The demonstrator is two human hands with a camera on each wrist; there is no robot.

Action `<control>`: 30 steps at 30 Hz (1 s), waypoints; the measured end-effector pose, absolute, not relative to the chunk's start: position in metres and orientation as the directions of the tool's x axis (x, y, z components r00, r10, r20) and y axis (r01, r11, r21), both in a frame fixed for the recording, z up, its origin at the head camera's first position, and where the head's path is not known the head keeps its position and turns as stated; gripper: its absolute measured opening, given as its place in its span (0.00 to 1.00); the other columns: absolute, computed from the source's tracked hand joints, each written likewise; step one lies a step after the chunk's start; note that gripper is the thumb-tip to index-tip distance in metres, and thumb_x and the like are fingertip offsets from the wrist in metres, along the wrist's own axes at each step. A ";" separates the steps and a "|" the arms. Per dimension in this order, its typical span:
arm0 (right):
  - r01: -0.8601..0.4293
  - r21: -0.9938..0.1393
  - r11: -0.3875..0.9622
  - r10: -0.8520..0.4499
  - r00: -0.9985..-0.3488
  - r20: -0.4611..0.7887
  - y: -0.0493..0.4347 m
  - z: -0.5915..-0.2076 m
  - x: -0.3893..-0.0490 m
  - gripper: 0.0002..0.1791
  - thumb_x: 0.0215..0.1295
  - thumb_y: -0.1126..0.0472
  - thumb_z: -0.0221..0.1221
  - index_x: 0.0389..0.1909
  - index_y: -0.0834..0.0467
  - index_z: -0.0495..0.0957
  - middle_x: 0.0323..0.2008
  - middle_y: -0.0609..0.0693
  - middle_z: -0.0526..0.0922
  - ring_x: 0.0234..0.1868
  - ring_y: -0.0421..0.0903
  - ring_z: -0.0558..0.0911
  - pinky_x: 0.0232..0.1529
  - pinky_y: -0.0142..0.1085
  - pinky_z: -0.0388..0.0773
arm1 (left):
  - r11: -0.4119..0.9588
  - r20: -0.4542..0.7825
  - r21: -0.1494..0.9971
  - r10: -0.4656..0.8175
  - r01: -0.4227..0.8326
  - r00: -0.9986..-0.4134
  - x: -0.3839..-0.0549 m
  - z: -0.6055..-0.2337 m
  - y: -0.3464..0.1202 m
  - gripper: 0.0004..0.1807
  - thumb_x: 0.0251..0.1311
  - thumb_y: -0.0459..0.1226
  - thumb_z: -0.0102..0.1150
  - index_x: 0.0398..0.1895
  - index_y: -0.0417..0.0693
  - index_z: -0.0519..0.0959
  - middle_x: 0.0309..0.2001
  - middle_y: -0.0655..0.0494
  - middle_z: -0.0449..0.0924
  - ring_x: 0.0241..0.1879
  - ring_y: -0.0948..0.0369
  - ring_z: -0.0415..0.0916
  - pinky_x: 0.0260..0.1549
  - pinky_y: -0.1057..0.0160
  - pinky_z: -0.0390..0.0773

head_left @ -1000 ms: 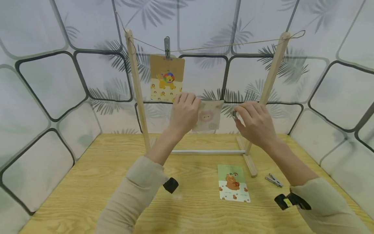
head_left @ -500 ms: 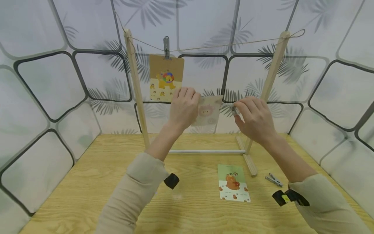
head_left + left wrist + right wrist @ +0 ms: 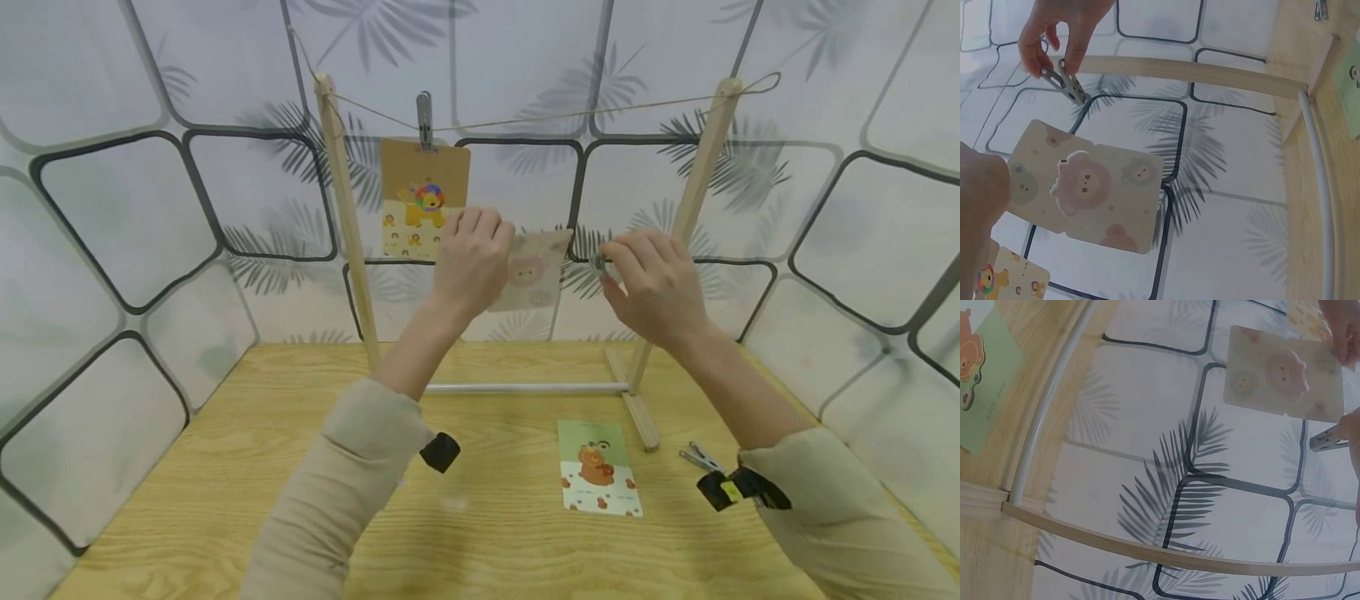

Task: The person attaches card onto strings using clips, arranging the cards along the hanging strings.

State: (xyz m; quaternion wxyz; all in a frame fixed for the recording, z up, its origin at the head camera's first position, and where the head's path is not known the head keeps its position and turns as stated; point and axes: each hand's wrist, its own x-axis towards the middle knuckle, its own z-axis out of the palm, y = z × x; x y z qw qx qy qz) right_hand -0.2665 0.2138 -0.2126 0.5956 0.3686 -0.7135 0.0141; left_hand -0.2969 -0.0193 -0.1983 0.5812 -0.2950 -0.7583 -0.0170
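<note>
A smooth pale cloth backdrop [image 3: 82, 217], printed with dark rounded outlines and grey palm fronds, rose behind a table [image 3: 510, 546] with yellowish wood grain. On it stood a slim frame [image 3: 341, 167] of pale wood, its two upright posts joined low down by a straight, round, whitish rod [image 3: 525, 388] and at the top by a thin, slightly sagging string [image 3: 547, 119]. Cuffed beige sleeves [image 3: 360, 475] covered the forearms.

The left hand [image 3: 474, 260] grasped one side of a flat cream card [image 3: 1107, 197] with a pink animal, its fingers bent over the edge; the card was raised off the table and below the string. The right hand [image 3: 654, 287] pinched a metal clip [image 3: 1074, 89] between thumb and fingers, its narrow nose near the card but apart from it.

A rectangular tan-and-cream lion card [image 3: 425, 200] hung from the string by a shiny peg [image 3: 424, 121]. A green-and-white bear card [image 3: 599, 468] lay flat on the table, left of a loose silvery peg [image 3: 701, 457] with splayed arms.
</note>
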 end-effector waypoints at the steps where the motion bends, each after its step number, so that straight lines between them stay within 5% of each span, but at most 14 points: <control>1: -0.541 0.418 0.729 -0.507 -0.017 0.862 0.214 -0.212 -0.267 0.17 0.41 0.71 0.63 0.37 0.66 0.76 0.34 0.60 0.78 0.39 0.61 0.75 0.40 0.53 0.70 | 0.825 0.894 -0.319 0.426 0.467 -0.142 -0.297 -0.197 -0.020 0.10 0.52 0.25 0.44 0.26 0.39 0.77 0.30 0.48 0.75 0.36 0.51 0.70 0.42 0.56 0.67; 30: -0.555 0.399 0.730 -0.460 0.032 0.887 0.202 -0.166 -0.275 0.14 0.46 0.72 0.59 0.37 0.68 0.74 0.35 0.61 0.76 0.39 0.60 0.72 0.39 0.50 0.67 | 0.832 0.907 -0.343 0.414 0.435 -0.076 -0.303 -0.172 -0.024 0.12 0.53 0.24 0.40 0.27 0.39 0.77 0.31 0.48 0.75 0.36 0.52 0.71 0.44 0.56 0.66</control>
